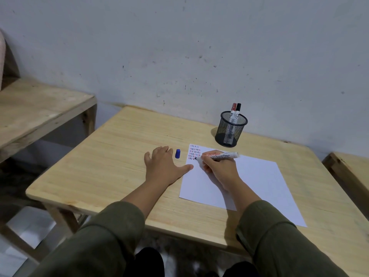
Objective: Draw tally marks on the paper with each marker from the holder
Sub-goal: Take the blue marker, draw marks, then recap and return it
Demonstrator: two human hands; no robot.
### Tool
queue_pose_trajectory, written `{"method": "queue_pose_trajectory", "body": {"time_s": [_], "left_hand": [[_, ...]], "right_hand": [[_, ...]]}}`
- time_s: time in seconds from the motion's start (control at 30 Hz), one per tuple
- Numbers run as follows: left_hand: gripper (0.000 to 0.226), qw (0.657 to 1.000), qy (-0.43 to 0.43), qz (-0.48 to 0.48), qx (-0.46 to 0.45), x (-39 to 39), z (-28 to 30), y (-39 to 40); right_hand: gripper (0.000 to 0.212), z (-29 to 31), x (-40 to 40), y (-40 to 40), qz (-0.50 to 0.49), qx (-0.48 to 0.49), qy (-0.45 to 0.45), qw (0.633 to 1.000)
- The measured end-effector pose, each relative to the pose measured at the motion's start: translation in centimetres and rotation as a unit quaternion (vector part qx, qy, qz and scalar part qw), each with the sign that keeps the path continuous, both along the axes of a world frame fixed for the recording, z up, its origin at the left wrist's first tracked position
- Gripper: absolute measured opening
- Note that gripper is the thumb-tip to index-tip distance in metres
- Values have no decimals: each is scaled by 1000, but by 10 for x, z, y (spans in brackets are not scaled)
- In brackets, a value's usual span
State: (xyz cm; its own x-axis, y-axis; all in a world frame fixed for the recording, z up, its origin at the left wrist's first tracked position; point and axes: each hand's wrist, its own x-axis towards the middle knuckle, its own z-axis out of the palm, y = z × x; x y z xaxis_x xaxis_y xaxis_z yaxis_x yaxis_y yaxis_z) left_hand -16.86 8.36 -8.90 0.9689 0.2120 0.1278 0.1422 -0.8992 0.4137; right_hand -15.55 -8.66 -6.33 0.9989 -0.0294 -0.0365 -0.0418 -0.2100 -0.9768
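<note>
Marker [219, 156] in right hand [219, 169], tip on paper [249, 180]

- Dim, flat and cool overall; grey-blue cast across the wall [199, 47].
- Soft, diffuse light from above; no hard glare anywhere.
- Faint short shadows just under the fingers [163, 151] of the left hand [162, 166] and beneath the right hand [220, 168], falling on the paper [259, 180].
- Mild sheen on the table [119, 148] beyond the left fingertips.
- Sharp around the fingers; softer and smeared toward the lower corners.
- Wide-angle bowing at the edges, bending the sleeves [111, 236].
</note>
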Motion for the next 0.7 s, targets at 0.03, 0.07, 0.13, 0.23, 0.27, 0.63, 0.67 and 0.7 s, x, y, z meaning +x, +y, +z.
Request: {"method": "queue_pose_trajectory", "body": {"time_s": [0.03, 0.07, 0.13, 0.23, 0.27, 0.63, 0.67, 0.7], "left_hand": [[88, 1000, 0, 0, -1, 0, 0, 0], [88, 1000, 0, 1, -1, 0, 0, 0], [89, 1000, 2, 0, -2, 0, 1, 0], [90, 1000, 5, 0, -3, 0, 1, 0], [90, 1000, 6, 0, -3, 0, 2, 0], [52, 994, -77, -10, -74, -1, 6, 0], [46, 992, -95, -14, -85, -1, 8, 0], [41, 990, -104, -21, -95, -1, 10, -1]], "right_hand": [[18, 0, 0, 0, 0, 1, 3, 1000], [18, 0, 0, 0, 0, 2, 6, 1000], [17, 1, -1, 0, 0, 5, 5, 1000], [13, 2, -3, 0, 6, 17, 0, 1000], [12, 3, -4, 0, 9, 16, -1, 1000], [14, 6, -7, -2, 17, 102, -4, 995], [14, 6, -6, -3, 21, 116, 4, 993], [15, 6, -5, -5, 26, 128, 11, 991]]}}
